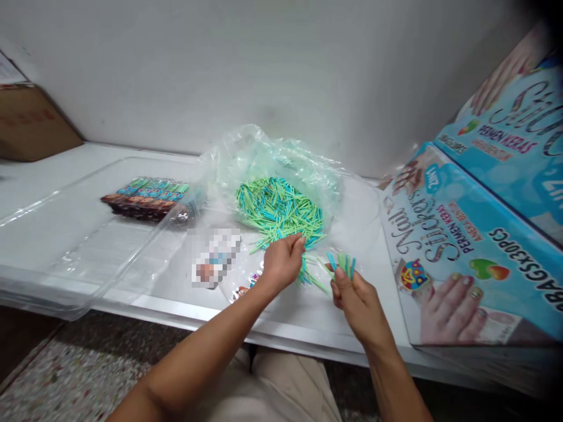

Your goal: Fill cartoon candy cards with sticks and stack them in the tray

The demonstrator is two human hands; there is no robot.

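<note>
A heap of thin green and blue sticks lies in an opened clear plastic bag on the white table. My left hand reaches to the near edge of the heap, fingers pinched together on a few sticks. My right hand hovers just to the right, closed around a small bundle of the same sticks standing upright between thumb and fingers.
A row of packed sachets rests in a clear bag at the left. A small printed packet lies before the heap. Blue cartons labelled Nail Stickers stand at the right. A brown cardboard box sits far left against the wall.
</note>
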